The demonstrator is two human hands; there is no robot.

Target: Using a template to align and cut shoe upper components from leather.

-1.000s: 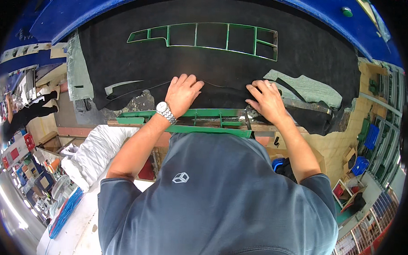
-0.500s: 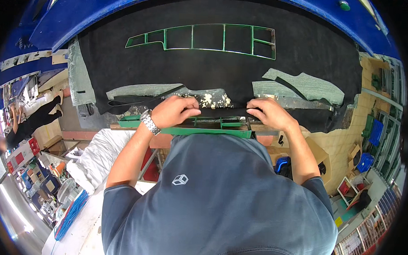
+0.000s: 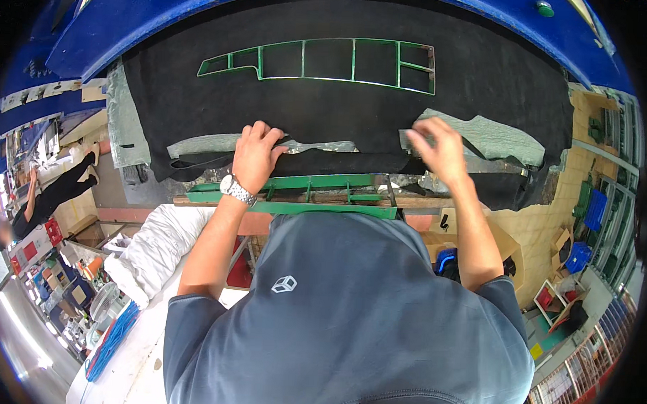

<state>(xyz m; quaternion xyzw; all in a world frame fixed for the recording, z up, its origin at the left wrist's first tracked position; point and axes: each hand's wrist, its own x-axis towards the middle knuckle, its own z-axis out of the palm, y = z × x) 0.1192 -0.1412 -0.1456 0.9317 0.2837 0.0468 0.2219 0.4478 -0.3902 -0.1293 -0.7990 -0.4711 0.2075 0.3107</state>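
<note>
A large black sheet of soft material covers the work surface. My left hand rests on its near part, by a cut-out edge, fingers bent and thumb apart. Over at the right, my right hand, slightly blurred, has thumb and fingers apart beside a grey-green exposed patch. Between the hands lies a black strip of the material. A green-edged cutting die, long and divided by crossbars, lies on the sheet farther off. Against my body is another green barred frame.
A blue machine edge with green knobs runs along the far side. White cloth is heaped at left, near blue cords. Another person is at the far left. A cardboard box stands below right.
Both hands have moved away from me and apart, off the near edge. The black strip between them now lies farther forward, exposing more of the near green frame.
</note>
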